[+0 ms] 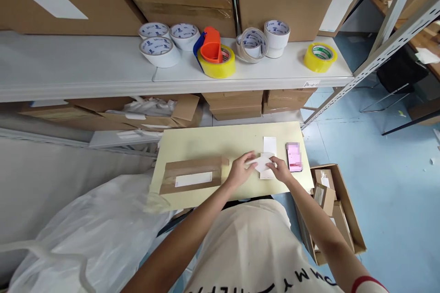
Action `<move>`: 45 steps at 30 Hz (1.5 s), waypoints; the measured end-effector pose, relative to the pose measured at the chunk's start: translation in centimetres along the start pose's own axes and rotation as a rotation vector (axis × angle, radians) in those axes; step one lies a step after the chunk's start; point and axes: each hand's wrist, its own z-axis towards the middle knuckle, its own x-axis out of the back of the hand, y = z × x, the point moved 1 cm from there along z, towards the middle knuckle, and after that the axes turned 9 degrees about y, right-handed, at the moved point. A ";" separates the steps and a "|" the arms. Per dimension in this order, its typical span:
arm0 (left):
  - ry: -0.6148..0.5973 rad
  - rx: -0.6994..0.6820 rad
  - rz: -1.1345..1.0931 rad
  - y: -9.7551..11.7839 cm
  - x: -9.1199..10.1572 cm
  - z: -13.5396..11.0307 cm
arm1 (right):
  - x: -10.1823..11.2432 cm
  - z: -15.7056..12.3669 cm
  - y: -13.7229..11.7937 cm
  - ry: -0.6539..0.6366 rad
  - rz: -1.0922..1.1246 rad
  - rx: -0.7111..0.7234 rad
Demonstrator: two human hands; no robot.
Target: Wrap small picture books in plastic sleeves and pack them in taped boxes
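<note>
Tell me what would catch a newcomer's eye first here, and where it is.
Probably the orange and blue tape dispenser against a yellow tape roll, near the middle of the shelf. Below, the left hand and right hand hold a white slip over the pale yellow table. To their right lies a phone with a pink screen.

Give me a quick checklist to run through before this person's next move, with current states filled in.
1. White slip in hand: ok, between left hand and right hand, the slip showing between them.
2. Hands free: not ok, both occupied with it.
3. Brown box resting on table: ok, left of the hands.
4. Phone clear of fingers: ok, right of the right hand.
5. Slip's print readable: cannot tell, too small.
</note>
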 end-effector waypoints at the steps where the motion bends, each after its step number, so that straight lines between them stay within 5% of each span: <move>1: -0.026 0.039 -0.005 0.0 0.7 0.5 | 0.0 0.5 -0.4 -0.049 0.021 0.007; 5: 0.157 0.111 0.068 -0.2 3.5 1.4 | -0.2 1.7 -1.3 -0.156 0.031 0.074; 8: 0.295 -0.171 0.299 1.2 4.8 0.8 | -0.7 2.0 -1.9 -0.208 -0.009 0.156; 11: 0.014 -0.519 0.557 3.6 4.3 0.1 | -1.3 2.1 -2.6 -0.269 -0.061 0.255; 14: -0.316 -0.617 0.693 5.1 3.1 0.0 | -1.7 2.1 -3.1 -0.301 -0.128 0.331; 25: -0.536 -0.344 0.740 5.5 1.7 0.9 | -0.7 1.0 -2.3 -0.260 -0.162 0.317; 32: -0.572 -0.199 0.702 4.7 0.5 1.3 | -0.4 0.9 -1.3 -0.259 -0.228 0.349; 40: -0.443 -0.171 0.589 2.6 1.2 2.9 | 1.1 0.3 0.2 -0.189 -0.094 0.265; 45: -0.208 -0.107 0.477 1.8 3.0 4.1 | 2.6 -1.1 2.1 -0.151 -0.110 0.224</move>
